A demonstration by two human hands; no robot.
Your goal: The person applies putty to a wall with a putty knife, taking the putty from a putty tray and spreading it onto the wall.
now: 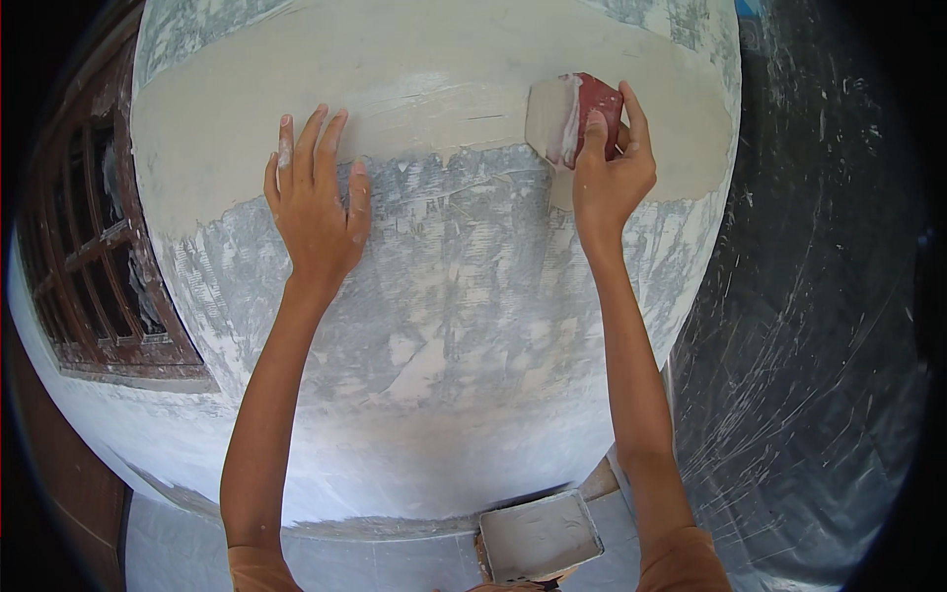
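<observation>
My right hand [614, 187] grips a red putty spreader [599, 113], thumb on its near face and fingers behind. Cream putty coats the spreader's left part, which lies against or very near the wall [434, 266]. A broad band of wet, cream-coloured putty [414, 99] runs across the upper wall. Below it the surface is patchy grey and white. My left hand [318, 202] is open, its fingers spread upward over the lower edge of the putty band. Whether its fingertips touch the wall I cannot tell.
A square tub [541, 538] of pale putty stands low in front of me. To the left is a brown wooden window frame [104, 237] with bars. Dark plastic sheeting [799, 326], splashed with white, hangs along the right. Grey floor tiles [395, 562] show below the wall.
</observation>
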